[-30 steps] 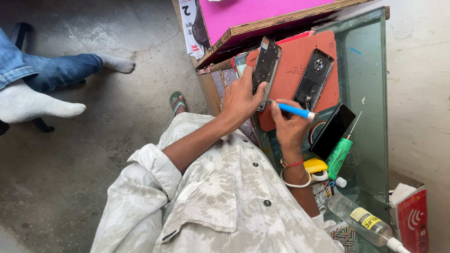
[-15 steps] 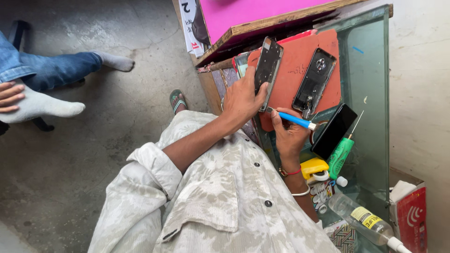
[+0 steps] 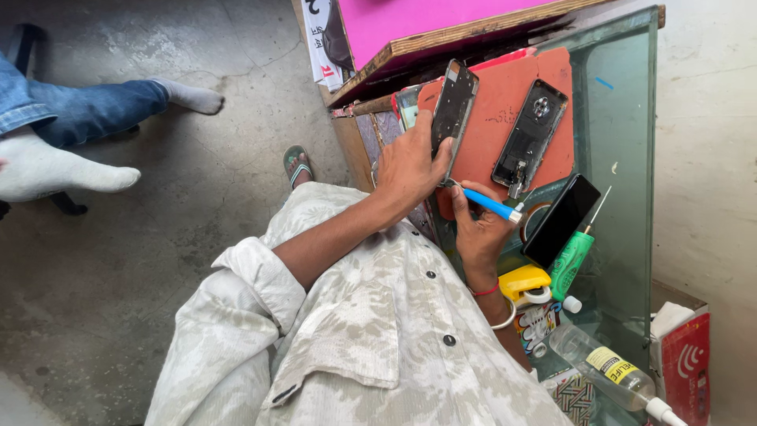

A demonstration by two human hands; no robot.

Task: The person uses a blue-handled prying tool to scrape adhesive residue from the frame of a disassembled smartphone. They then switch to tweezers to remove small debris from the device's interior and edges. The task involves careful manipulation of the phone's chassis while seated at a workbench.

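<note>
Above glass counter (image 3: 623, 118): left hand (image 3: 410, 170) gripping phone frame (image 3: 452, 110) upright for access; right hand (image 3: 477, 229) pinching blue screwdriver (image 3: 490, 204), tip at its lower edge.

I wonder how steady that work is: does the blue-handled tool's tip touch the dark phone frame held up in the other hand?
Cannot tell. In the head view the blue-handled tool points at the dark phone frame, but fingers hide its tip.

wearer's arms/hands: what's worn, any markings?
Left hand bare, no rings visible; pale beige camouflage-pattern shirt sleeve cuffed back near the elbow. Right hand bare; thin red thread band and white ring-shaped bangle at the wrist.
</note>
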